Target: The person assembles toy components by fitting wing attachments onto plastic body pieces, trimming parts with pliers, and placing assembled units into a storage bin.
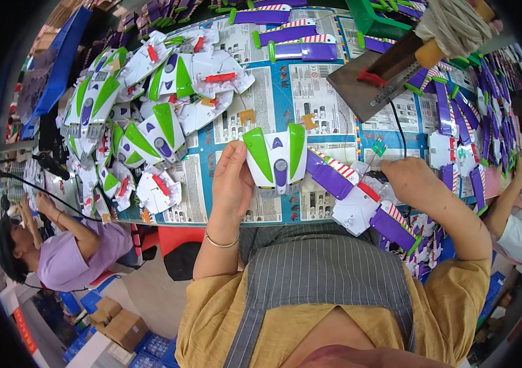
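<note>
My left hand (234, 178) grips a white toy shell (280, 164) by its left side. The shell has two bright green panels, a purple stripe and a grey round button. To its right lies a wing assembly (356, 208), a white body with a red bar and a purple wing with red-and-white striped edging on either side. My right hand (417, 181) is closed at the top of that assembly, next to some dark wiring; what its fingers hold is hidden. A small green circuit board (378, 147) on thin wires sits just beyond the right hand.
Many similar white-and-green shells (162, 132) are heaped at the left. Purple wings (301, 51) lie at the back and in piles at the right. A metal plate (368, 86) with a wrapped post and a black cable (398, 122) stands back right. Co-workers (83, 251) sit at both sides.
</note>
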Demonstrator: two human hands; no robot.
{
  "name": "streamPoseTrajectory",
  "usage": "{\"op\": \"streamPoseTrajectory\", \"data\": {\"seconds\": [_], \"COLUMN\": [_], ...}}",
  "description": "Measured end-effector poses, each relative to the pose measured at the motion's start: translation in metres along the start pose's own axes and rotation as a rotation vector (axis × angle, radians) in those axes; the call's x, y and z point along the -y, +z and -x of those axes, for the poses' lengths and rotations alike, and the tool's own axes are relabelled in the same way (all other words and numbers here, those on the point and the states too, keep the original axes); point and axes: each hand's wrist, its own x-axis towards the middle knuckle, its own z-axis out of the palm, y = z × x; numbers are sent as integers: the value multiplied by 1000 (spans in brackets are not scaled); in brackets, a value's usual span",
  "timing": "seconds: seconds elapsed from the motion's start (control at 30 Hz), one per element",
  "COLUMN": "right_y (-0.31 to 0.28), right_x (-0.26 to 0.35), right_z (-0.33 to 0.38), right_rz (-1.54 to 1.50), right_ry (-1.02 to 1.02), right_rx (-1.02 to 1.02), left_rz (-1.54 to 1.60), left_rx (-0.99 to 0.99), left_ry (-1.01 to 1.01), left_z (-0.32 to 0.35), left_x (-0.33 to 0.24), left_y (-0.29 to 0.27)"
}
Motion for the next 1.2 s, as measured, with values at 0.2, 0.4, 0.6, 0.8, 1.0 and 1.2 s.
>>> {"op": "streamPoseTrajectory", "data": {"seconds": [0.2, 0.4, 0.6, 0.8, 1.0, 1.2], "right_y": [-6, -1, 15, 21, 33, 60], "right_x": [5, 4, 25, 38, -13, -116], "right_z": [2, 8, 24, 37, 108, 173], "right_rz": [-25, -36, -333, -755, -877, -717], "right_ry": [120, 140, 355, 451, 623, 848], "right_rx": [58, -73, -260, -290, -585, -1000], "left_rz": [126, 157, 190, 371, 238, 132], "left_rx": [-30, -154, -199, -134, -213, -92], "left_ry": [-13, 37, 76, -24, 79, 147], "left_z": [5, 8, 7, 3, 7, 6], "left_x": [-1, -9, -7, -4, -4, 0], "left_y": [-4, -3, -7, -11, -9, -3]}}
